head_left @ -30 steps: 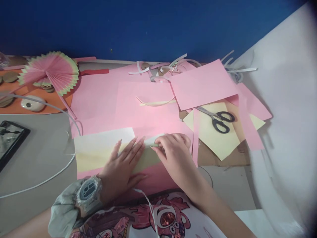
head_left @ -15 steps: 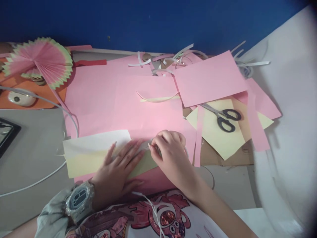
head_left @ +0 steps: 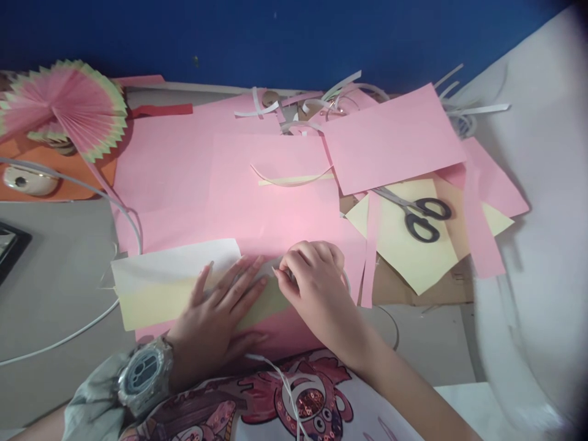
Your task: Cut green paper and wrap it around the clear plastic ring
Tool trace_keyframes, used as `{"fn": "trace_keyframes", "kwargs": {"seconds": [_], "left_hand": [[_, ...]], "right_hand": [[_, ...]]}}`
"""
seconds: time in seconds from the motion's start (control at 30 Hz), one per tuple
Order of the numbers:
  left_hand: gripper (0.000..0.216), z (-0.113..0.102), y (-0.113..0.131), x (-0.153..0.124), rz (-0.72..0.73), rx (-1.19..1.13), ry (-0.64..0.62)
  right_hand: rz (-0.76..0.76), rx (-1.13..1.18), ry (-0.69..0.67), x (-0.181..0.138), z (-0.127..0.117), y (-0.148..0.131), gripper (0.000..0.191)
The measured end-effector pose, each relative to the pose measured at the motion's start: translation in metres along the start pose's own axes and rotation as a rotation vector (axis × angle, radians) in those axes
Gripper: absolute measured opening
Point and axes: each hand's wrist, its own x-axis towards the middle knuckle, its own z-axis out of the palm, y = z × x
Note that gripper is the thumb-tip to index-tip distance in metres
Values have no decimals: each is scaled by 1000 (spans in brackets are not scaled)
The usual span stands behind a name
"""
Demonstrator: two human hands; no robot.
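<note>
My left hand [head_left: 219, 309] lies flat with fingers stretched out on a pale yellow and white folded paper [head_left: 158, 283], pressing it down onto a pink sheet [head_left: 193, 184]. A grey wristwatch [head_left: 140, 375] is on that wrist. My right hand [head_left: 312, 275] is curled just to the right, fingertips pinched on the paper's right end at the fold; what sits under the fingers is hidden.
Black-handled scissors [head_left: 416, 213] lie on yellow paper [head_left: 404, 245] to the right. A pink pleated paper fan [head_left: 68, 104] sits at far left on an orange mat. White paper strips [head_left: 321, 101] pile at the back. A white cable [head_left: 68, 334] loops left. White fabric [head_left: 537, 245] fills the right.
The view has drifted, so everything sits a little further left and higher. My right hand's fingers have curled tighter at the fold; my left hand stays flat on the paper.
</note>
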Motion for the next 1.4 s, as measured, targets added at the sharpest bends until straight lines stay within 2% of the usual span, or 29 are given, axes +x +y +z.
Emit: {"fn": "trace_keyframes", "kwargs": {"seconds": [0.2,0.5,0.63,0.83,1.03,1.1,1.23,1.3,1.4], "left_hand": [[70,-3,1,4,14,56,42],[74,-7,1,14,80,64,-44],[79,-6,0,13,86,49,-60],[80,-5,0,12,87,44,-39],[79,-3,-1,11,90,44,-36],[78,-2,-2,11,93,44,-33],[78,-1,-2,11,96,43,-27],[78,-1,-1,11,94,44,-24],[77,-1,-1,11,92,44,-24]], "right_hand": [[-18,-35,-11,-1,1,0,9],[10,-23,-50,1,-2,-1,8],[69,-35,-2,-1,-5,-3,11],[91,-13,-5,-5,-9,-5,6],[85,-30,-88,-10,-11,-8,5],[66,-40,-101,-11,-13,-9,8],[87,-72,-81,-11,-20,-8,27],[81,-104,-104,-10,-24,-6,22],[39,-146,-140,-10,-30,-1,2]]}}
